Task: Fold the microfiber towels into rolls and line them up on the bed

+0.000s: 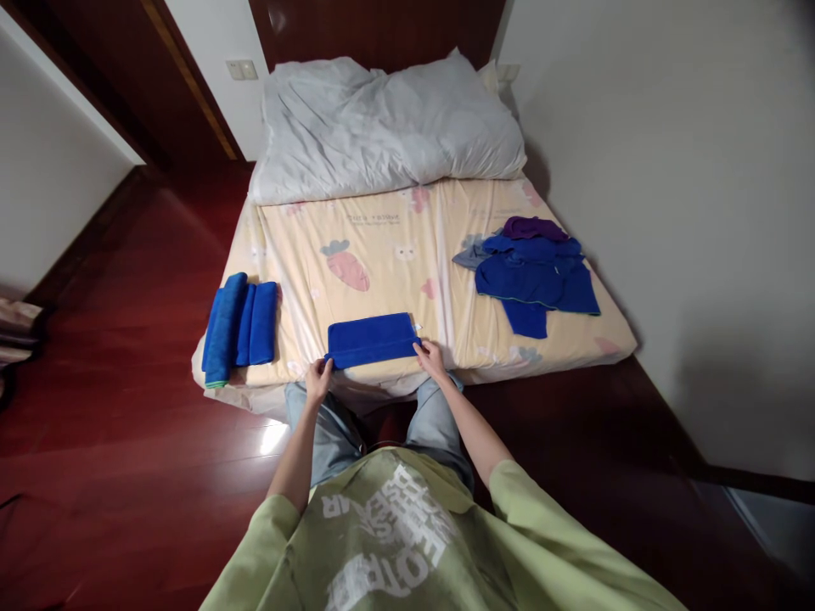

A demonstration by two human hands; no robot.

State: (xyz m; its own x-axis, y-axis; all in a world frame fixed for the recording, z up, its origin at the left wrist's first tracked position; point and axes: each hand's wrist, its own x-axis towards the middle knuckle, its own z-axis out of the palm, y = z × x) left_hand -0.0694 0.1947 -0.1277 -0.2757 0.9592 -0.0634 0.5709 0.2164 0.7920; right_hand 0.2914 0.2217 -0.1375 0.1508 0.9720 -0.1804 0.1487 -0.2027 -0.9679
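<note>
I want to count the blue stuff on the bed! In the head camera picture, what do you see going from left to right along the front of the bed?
Rolled blue towels → left hand → folded blue towel → right hand → loose pile of blue cloths.

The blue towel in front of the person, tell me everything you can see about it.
The blue towel is a deep blue, plush-looking cloth folded into a flat, wide rectangle. It lies on the near edge of the bed's cartoon-print sheet. The left hand pinches its near left corner; the right hand touches its near right corner. A small white tag shows at its right end.
</note>
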